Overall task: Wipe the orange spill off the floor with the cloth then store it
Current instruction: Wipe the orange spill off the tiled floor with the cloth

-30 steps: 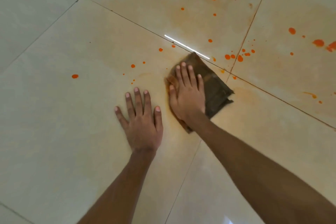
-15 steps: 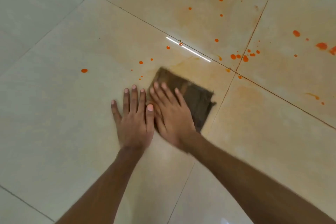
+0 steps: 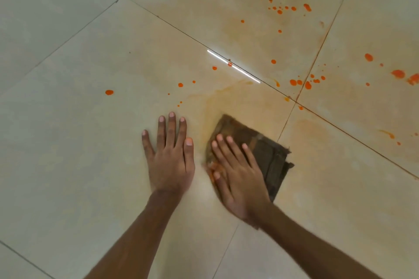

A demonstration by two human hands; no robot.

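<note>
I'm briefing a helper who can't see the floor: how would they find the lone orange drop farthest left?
Start at the left hand pressed flat on the floor. Look up and left of its fingertips to a single round orange drop. Unlike the scattered specks to its right, it sits alone on clean tile.

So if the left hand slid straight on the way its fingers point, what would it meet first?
Bare tile at first, then, by the look of it, the small orange droplets just beyond the left hand's fingertips. The cloth lies off to its right, outside that line.
</note>
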